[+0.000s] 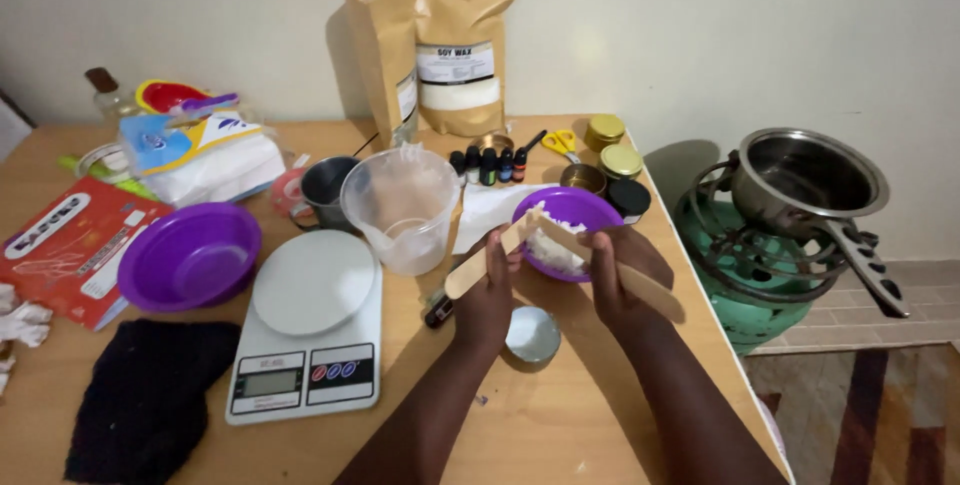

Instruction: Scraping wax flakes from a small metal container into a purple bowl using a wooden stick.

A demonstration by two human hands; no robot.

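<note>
The left hand (488, 290) has its fingers closed around a flat pale wooden stick (487, 257), which slants up from below the knuckles toward the rim of a small purple plastic bowl (580, 210). The right hand (618, 280) likewise has its fingers clamped on a second flat wooden stick (640, 283); this one runs from the bowl, through the fist, and out past the wrist toward the right edge of the wooden tabletop (560, 415). The two sticks cross just above the fingers, over a heap of white waxy flakes (552, 247) lying in the bowl. The bowl sits right beyond both sets of fingertips, touching or nearly touching them.

Just below the fingers, between the two wrists, stands a small round silver tin (532, 333). To the left of the left fingers is a clear plastic measuring jug (403, 207), and further left a white digital kitchen scale (307, 330) and a larger purple plastic bowl (190, 255). Beyond the fingers stands a row of small dark dropper bottles (487, 166) and, behind them, a brown paper pouch (455, 50). Off the tabletop, to the right of the right fingers, a steel saucepan (810, 180) rests on a green gas burner (745, 275).
</note>
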